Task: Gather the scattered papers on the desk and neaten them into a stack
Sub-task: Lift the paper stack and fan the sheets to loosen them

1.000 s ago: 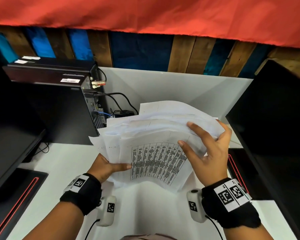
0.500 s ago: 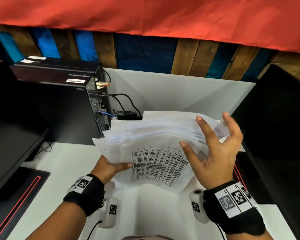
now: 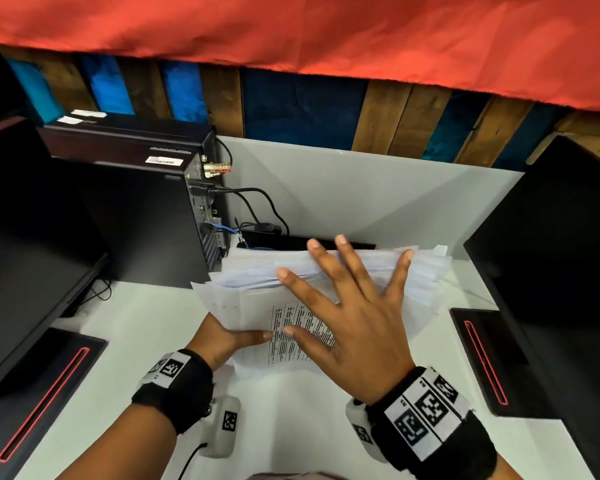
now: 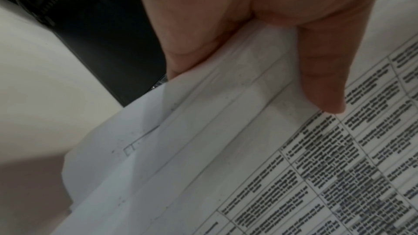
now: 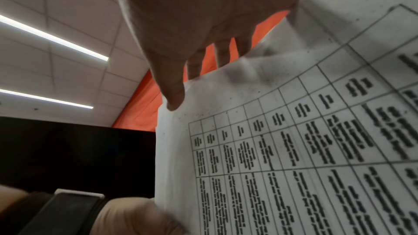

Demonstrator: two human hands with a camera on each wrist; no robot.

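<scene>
A loose bundle of white papers (image 3: 243, 303) is held up over the white desk (image 3: 146, 327), with a sheet carrying a printed table in front. My left hand (image 3: 229, 339) grips the bundle's lower left edge, thumb on the printed sheet (image 4: 226, 149) and fingers behind it. My right hand (image 3: 354, 317) is open with its fingers spread wide across the front of the bundle, the fingertips reaching past its top edge. In the right wrist view the thumb (image 5: 172, 96) touches the edge of the printed sheet (image 5: 294, 149). The sheets are unevenly fanned at the top and right.
A black computer tower (image 3: 136, 209) with cables (image 3: 257, 202) stands at the back left, close to the papers. Black monitors stand left (image 3: 25, 244) and right (image 3: 551, 271), their bases with red stripes (image 3: 42, 400) (image 3: 485, 358) on the desk. A white partition (image 3: 361, 202) stands behind.
My right hand has let go of the bundle's right edge, opened and moved over its front with fingers spread. The left hand keeps its grip, and the bundle has tipped more upright.
</scene>
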